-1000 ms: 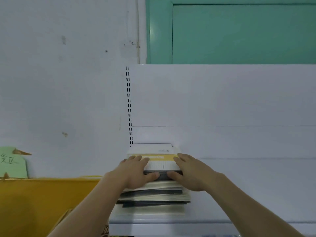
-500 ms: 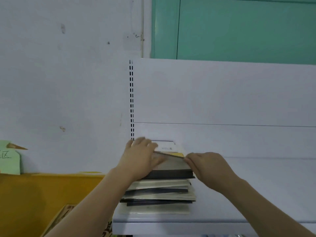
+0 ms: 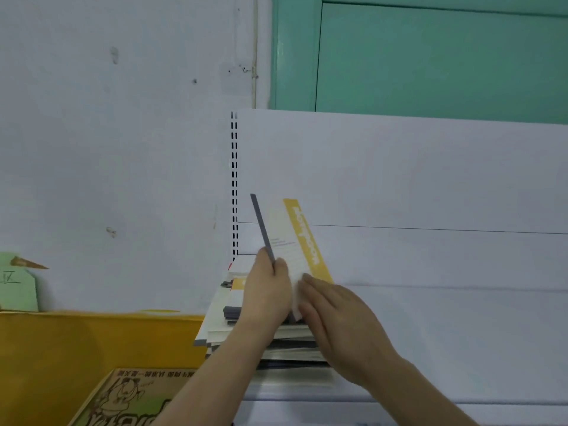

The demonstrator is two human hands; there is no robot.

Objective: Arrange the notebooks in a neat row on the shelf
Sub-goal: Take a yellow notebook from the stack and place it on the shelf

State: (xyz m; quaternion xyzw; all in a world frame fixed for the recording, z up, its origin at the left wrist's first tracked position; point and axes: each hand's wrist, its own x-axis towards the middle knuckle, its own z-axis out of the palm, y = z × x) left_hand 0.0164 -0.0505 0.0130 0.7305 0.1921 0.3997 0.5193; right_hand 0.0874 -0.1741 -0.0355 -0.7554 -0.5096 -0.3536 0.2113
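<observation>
A white notebook with a yellow band (image 3: 289,235) stands nearly upright, leaning left, on top of a flat stack of notebooks (image 3: 276,348) at the left end of the white shelf (image 3: 445,348). My left hand (image 3: 269,290) grips its lower part, thumb on the front cover and fingers behind its grey spine. Against the lower front cover, my right hand (image 3: 335,318) presses with straight fingers. Lower notebooks in the stack have slid out to the left.
A slotted upright (image 3: 234,186) marks the shelf's left end, with the white back panel (image 3: 430,179) behind. A yellow box (image 3: 92,342) sits to the left, a printed cardboard box (image 3: 129,401) below it, and a green door (image 3: 430,56) above.
The top notebook has been swung up from lying flat on the stack to standing nearly upright. My left hand now grips it and my right hand has moved onto its cover.
</observation>
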